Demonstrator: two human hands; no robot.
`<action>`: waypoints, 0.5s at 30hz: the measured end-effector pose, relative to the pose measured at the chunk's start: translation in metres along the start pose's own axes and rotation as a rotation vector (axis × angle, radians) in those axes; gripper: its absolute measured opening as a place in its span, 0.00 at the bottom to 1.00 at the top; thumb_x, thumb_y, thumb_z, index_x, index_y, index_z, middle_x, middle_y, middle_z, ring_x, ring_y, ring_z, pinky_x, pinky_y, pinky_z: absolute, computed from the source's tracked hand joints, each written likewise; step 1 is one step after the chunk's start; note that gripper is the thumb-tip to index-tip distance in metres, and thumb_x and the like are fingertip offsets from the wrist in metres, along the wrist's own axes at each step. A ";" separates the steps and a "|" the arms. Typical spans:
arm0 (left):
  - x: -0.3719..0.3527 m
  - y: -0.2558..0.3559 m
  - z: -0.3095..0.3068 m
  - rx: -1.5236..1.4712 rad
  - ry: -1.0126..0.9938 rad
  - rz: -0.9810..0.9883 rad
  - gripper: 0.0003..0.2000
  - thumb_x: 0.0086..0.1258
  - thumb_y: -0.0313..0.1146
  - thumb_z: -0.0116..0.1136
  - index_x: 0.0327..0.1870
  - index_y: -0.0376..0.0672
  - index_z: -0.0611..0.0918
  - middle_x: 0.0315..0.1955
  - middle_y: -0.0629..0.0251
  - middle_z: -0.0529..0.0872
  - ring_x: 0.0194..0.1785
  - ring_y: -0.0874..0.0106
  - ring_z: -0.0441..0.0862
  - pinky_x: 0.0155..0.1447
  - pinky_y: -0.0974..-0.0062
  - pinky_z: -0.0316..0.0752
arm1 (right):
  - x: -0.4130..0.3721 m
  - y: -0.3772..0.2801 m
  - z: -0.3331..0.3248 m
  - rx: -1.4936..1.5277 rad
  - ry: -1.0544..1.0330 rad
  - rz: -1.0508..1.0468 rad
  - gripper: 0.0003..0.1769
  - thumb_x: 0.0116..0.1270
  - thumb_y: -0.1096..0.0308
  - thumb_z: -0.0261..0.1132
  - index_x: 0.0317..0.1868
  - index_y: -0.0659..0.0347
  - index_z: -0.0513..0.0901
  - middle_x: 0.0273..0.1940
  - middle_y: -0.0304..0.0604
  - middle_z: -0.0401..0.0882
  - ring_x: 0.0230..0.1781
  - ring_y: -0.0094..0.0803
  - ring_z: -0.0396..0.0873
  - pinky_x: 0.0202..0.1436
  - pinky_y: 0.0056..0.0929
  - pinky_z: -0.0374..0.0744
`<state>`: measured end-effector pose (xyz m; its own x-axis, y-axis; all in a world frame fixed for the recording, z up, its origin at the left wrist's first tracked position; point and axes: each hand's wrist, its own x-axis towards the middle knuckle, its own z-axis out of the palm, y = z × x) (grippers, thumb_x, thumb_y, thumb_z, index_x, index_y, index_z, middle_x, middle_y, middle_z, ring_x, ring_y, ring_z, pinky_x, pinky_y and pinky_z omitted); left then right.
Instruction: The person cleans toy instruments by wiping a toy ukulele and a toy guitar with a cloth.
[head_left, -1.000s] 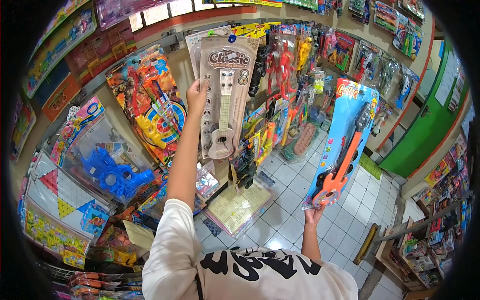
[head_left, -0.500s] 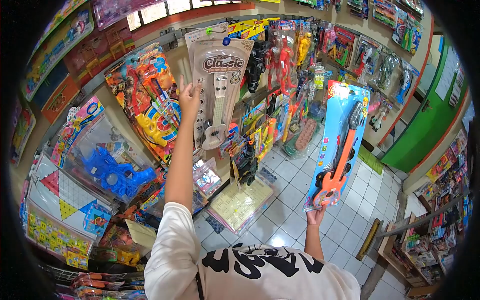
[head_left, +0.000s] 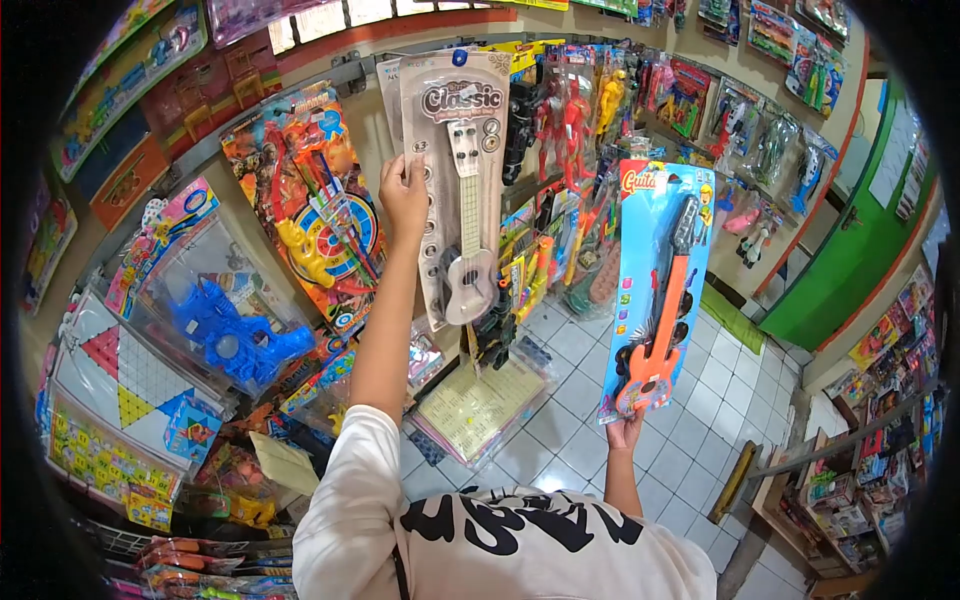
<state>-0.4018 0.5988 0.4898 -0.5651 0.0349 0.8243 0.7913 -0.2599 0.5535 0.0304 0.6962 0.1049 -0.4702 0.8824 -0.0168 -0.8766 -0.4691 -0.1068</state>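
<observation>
My left hand is closed on the left edge of a beige "Classic" package with a small toy ukulele inside, at the upper middle near the wall rack. Another similar beige package shows partly behind it. My right hand grips the bottom end of a blue package, which stands upright and holds an orange toy guitar. The two packages are apart.
To the left hang an archery toy set and a blue toy gun. Red figures hang behind. A green door is at the right, above shelves. White tiles cover the floor.
My left hand has closed on the "Classic" package, which has shifted right and slightly down. My right hand and the blue guitar package have moved slightly left.
</observation>
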 end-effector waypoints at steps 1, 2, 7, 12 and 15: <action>0.000 0.002 0.002 -0.013 0.004 -0.012 0.09 0.67 0.31 0.57 0.37 0.31 0.80 0.30 0.61 0.76 0.31 0.72 0.73 0.38 0.75 0.69 | -0.002 -0.001 -0.002 -0.001 0.008 0.002 0.33 0.59 0.60 0.69 0.65 0.53 0.68 0.63 0.38 0.71 0.64 0.38 0.68 0.69 0.55 0.61; 0.000 0.000 0.004 0.006 0.014 0.000 0.09 0.67 0.31 0.58 0.37 0.31 0.80 0.29 0.62 0.76 0.30 0.72 0.73 0.37 0.75 0.69 | -0.004 -0.003 -0.003 -0.012 0.005 -0.003 0.33 0.59 0.60 0.69 0.64 0.53 0.68 0.63 0.38 0.71 0.64 0.38 0.68 0.69 0.56 0.61; -0.004 -0.004 0.013 0.051 0.050 -0.028 0.09 0.66 0.31 0.59 0.34 0.31 0.80 0.26 0.64 0.75 0.28 0.74 0.70 0.33 0.76 0.66 | -0.015 -0.009 -0.004 0.015 -0.042 -0.005 0.33 0.58 0.60 0.69 0.64 0.52 0.69 0.63 0.38 0.70 0.64 0.38 0.68 0.68 0.60 0.60; -0.014 -0.003 0.018 0.054 0.079 0.024 0.09 0.65 0.30 0.60 0.33 0.31 0.79 0.27 0.63 0.75 0.27 0.74 0.70 0.32 0.75 0.66 | -0.023 -0.012 0.004 -0.034 -0.026 -0.027 0.35 0.58 0.59 0.70 0.65 0.51 0.67 0.63 0.37 0.71 0.63 0.36 0.69 0.68 0.55 0.60; -0.013 0.009 0.018 0.029 0.089 0.068 0.09 0.65 0.29 0.60 0.32 0.30 0.79 0.27 0.62 0.75 0.27 0.74 0.70 0.31 0.75 0.66 | -0.023 -0.011 0.002 -0.026 -0.019 -0.042 0.35 0.57 0.60 0.70 0.65 0.52 0.68 0.63 0.38 0.71 0.63 0.37 0.69 0.68 0.56 0.60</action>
<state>-0.3833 0.6130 0.4863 -0.5276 -0.0680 0.8468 0.8340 -0.2310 0.5011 0.0510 0.6810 0.1088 -0.4350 0.9004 0.0074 -0.8929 -0.4302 -0.1330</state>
